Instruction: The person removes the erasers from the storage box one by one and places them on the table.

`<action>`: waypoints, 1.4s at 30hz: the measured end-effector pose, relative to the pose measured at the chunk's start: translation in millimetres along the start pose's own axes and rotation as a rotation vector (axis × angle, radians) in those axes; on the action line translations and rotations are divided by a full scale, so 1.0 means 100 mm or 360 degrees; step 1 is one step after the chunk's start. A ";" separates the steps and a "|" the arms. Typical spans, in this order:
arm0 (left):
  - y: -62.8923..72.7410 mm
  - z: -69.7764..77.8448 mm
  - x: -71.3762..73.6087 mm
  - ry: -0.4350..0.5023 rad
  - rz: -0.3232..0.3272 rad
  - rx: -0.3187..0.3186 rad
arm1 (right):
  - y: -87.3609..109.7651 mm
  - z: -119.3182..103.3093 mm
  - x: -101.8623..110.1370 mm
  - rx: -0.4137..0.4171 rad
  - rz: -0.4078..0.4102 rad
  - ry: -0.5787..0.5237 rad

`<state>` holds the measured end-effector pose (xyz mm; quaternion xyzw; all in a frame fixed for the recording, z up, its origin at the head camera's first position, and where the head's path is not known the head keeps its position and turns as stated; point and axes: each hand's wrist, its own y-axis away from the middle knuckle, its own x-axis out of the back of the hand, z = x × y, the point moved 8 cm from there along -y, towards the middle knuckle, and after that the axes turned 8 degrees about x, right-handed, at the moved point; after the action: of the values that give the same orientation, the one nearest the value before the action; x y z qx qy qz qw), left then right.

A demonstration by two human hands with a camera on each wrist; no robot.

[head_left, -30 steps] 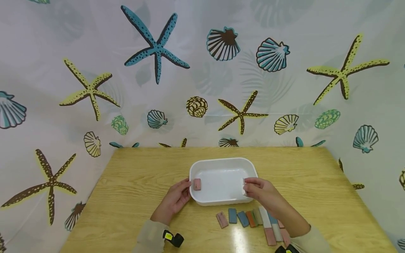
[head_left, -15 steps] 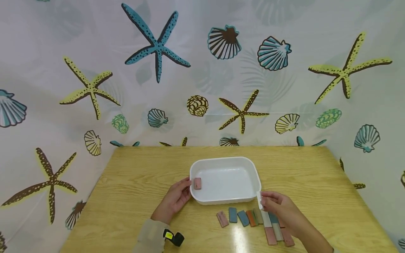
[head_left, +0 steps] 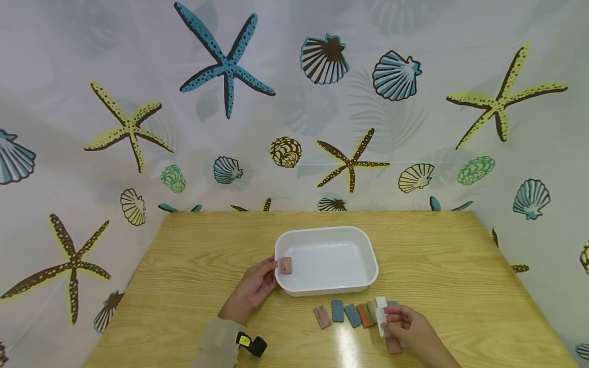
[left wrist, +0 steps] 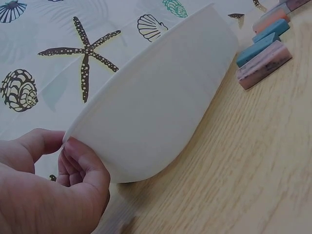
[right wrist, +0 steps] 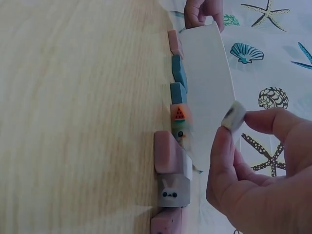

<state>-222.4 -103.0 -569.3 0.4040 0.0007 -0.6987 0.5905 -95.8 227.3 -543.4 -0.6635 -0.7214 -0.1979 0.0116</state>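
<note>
My left hand (head_left: 253, 286) pinches the left rim of a white plastic bin (head_left: 375, 260) between thumb and fingers, seen closely in the left wrist view. Inside the bin at its left end lies one pink eraser (head_left: 286, 265). With thumb and fingertips, my right hand (head_left: 411, 331) holds a small white eraser (head_left: 381, 322) above the right end of a group of erasers. In the right wrist view this white eraser (right wrist: 234, 117) has a dark mark. Part of the group is hidden behind the right hand in the head view.
On the wood-grain table (head_left: 202, 245), before the bin, lie a pink eraser (head_left: 322, 317), two blue ones (head_left: 338, 311), an orange one (head_left: 365, 315) and several more pressed together. A bunny-face eraser (right wrist: 173, 192) shows. A shell-and-starfish cloth (head_left: 294, 102) hangs behind.
From over the bin's right end, my right hand has moved out and nearer to me, above the erasers, still holding the white one. My left hand stays on the rim.
</note>
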 end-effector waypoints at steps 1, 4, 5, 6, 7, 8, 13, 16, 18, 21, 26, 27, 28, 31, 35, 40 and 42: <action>0.00 0.00 0.00 0.0003 0.0002 0.0006 | 0.02 0.01 -0.02 0.0002 0.0010 0.0018; 0.00 -0.01 0.01 0.0007 0.0001 0.0016 | 0.07 0.04 -0.06 0.0005 0.0106 0.0159; 0.00 -0.01 0.02 0.0009 0.0002 0.0019 | 0.08 0.04 -0.07 0.0024 0.0125 0.0216; 0.00 -0.01 0.02 0.0012 0.0009 0.0020 | 0.09 0.03 -0.09 0.0044 0.0147 0.0268; 0.00 -0.01 0.03 0.0012 0.0018 0.0021 | 0.10 0.02 -0.10 0.0065 0.0172 0.0334; 0.00 -0.01 0.03 0.0013 0.0020 0.0017 | 0.11 0.00 -0.11 0.0091 0.0186 0.0403; 0.00 0.00 0.03 0.0012 0.0037 0.0002 | 0.13 -0.06 -0.18 0.0195 0.0187 0.0625; 0.01 0.00 0.02 0.0005 0.0029 0.0004 | 0.12 -0.06 -0.22 0.0222 0.0159 0.0728; 0.01 0.00 0.01 0.0009 0.0021 0.0003 | 0.11 -0.06 -0.24 0.0233 0.0143 0.0778; 0.00 0.01 0.00 0.0017 0.0002 -0.0004 | 0.10 -0.08 -0.26 0.0266 0.0134 0.0833; -0.01 0.02 0.00 0.0025 -0.0001 -0.0014 | 0.10 -0.16 -0.29 0.0406 0.0147 0.0954; -0.01 0.02 0.00 0.0029 0.0007 -0.0012 | 0.10 -0.18 -0.30 0.0431 0.0151 0.0999; 0.00 0.02 0.00 0.0020 0.0012 -0.0013 | 0.10 -0.19 -0.31 0.0460 0.0151 0.1048; 0.00 0.01 0.00 0.0012 0.0023 -0.0009 | 0.11 -0.22 -0.35 0.0511 0.0150 0.1179; 0.00 0.01 0.00 0.0002 0.0012 -0.0010 | 0.10 -0.25 -0.38 0.0471 0.0115 0.1242; 0.00 0.00 -0.01 0.0007 -0.0008 -0.0012 | 0.10 -0.26 -0.39 0.0409 0.0098 0.1250; 0.00 0.01 -0.01 0.0013 -0.0007 -0.0011 | 0.11 -0.27 -0.40 0.0417 0.0116 0.1258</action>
<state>-223.0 -102.5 -568.6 0.4048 0.0064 -0.6984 0.5902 -87.4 181.7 -527.0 -0.5546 -0.6565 -0.3434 0.3789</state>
